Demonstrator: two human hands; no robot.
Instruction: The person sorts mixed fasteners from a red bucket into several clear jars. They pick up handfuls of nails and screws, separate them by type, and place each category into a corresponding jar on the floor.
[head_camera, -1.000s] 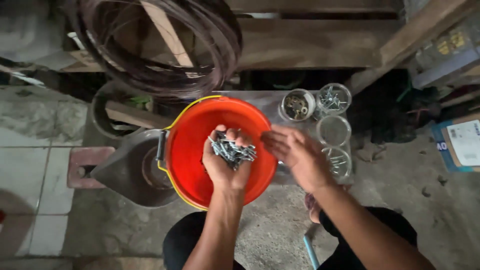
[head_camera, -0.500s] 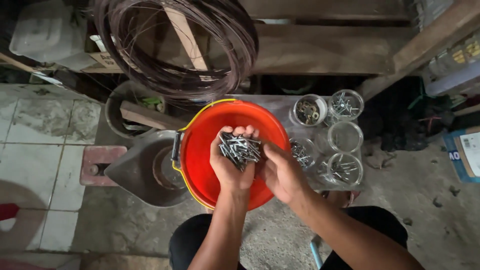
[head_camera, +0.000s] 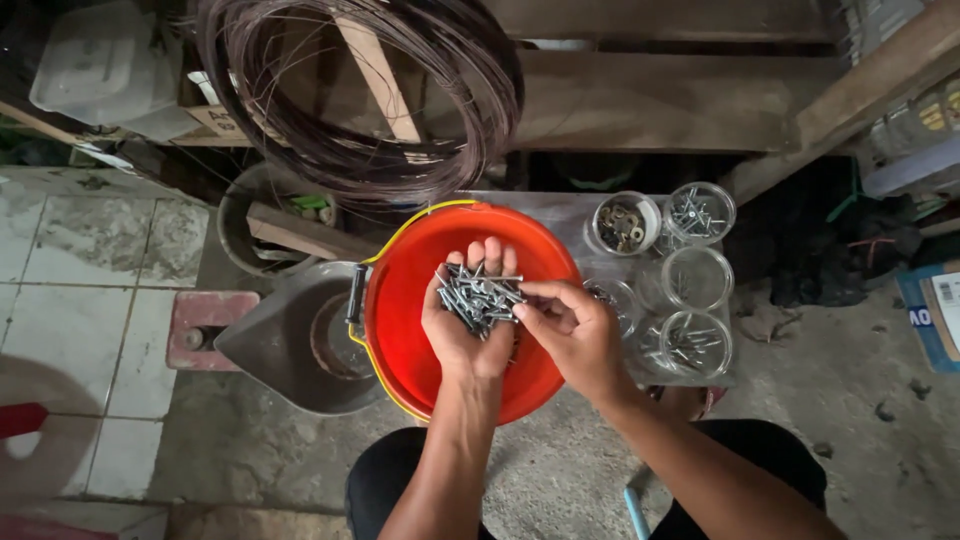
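Rough concrete floor (head_camera: 250, 450), pale tiles at one side, an orange bucket (head_camera: 405, 310) with yellow handle standing on it, a grey metal pan (head_camera: 270, 345) just beside, clear round jars (head_camera: 695, 280) clustered on a low board

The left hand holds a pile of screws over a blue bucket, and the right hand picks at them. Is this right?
Not quite: the bucket is orange-red, not blue, as the head view shows. The left hand holds the screws over it, and the right hand picks at them.

Shiny metal screws (head_camera: 480, 297), glossy orange plastic bucket (head_camera: 410, 300), clear plastic jars (head_camera: 697, 277), rough concrete floor (head_camera: 560, 470).
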